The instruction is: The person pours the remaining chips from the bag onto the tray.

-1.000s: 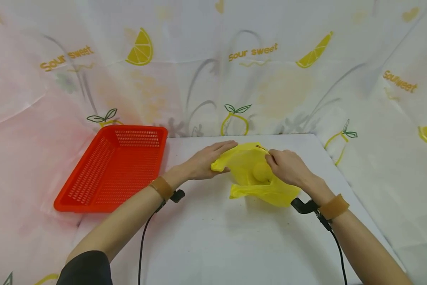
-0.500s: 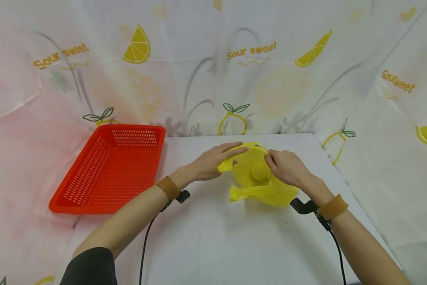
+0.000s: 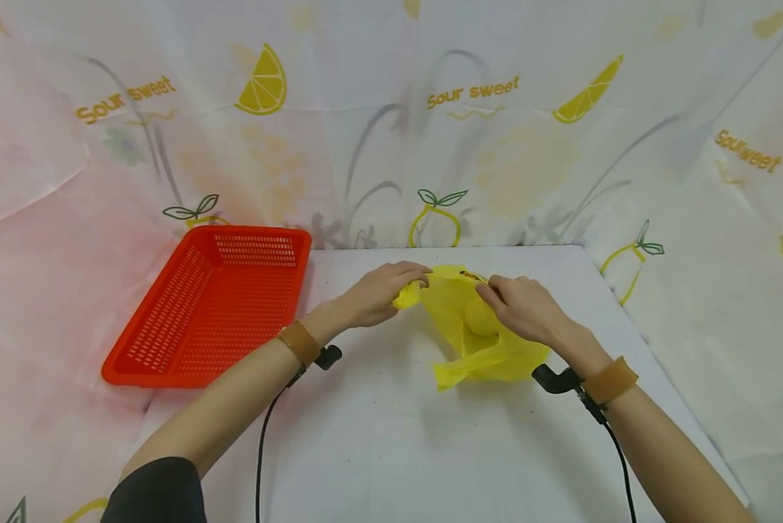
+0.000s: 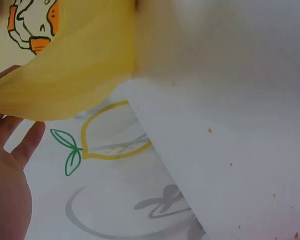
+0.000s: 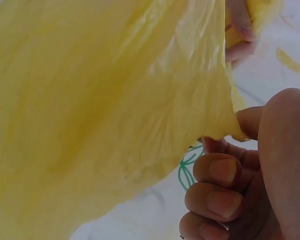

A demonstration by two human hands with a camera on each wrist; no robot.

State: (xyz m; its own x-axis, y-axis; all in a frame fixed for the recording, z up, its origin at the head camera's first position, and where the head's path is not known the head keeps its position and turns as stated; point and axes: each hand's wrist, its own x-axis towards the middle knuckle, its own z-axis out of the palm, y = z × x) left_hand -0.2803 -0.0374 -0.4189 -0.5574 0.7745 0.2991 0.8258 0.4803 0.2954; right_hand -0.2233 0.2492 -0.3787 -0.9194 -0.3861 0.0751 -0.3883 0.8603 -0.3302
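1. Head view, above the flat white tabletop (image 3: 365, 450): a thin, translucent yellow plastic bag (image 3: 453, 309), stretched between two hands; impossible to tell whether touching the tabletop underneath.
2. At the bag's left rim, gripping a bunched fold with fingers bent over: the bare left hand (image 3: 385, 292).
3. At the bag's right rim, narrowed to a pinch on the edge: the bare right hand (image 3: 529, 306).
4. Inside the bag: a round yellow object (image 3: 481, 318), ball-like in outline, too veiled for further detail. At the bag's near side: a loose yellow strap (image 3: 460, 369), free of both hands.
5. Well to the left of the bag: a rectangular red plastic basket (image 3: 234, 309) with slotted walls. Behind the bag: a pale cloth backdrop (image 3: 372, 80) printed with lemons and "Sour sweet" lettering.
6. Left wrist view: on the bag's wall, a cartoon print (image 4: 34, 22) in black and orange; along the bag's lower edge, left-hand fingers, partly covered by plastic. Past the bag, on the tabletop: small brown specks (image 4: 209, 130).
7. Right wrist view: at the bag's lower corner, plastic caught between thumb and forefinger, remaining fingers curled beneath; beyond the bag's far edge, left-hand fingers around gathered plastic.
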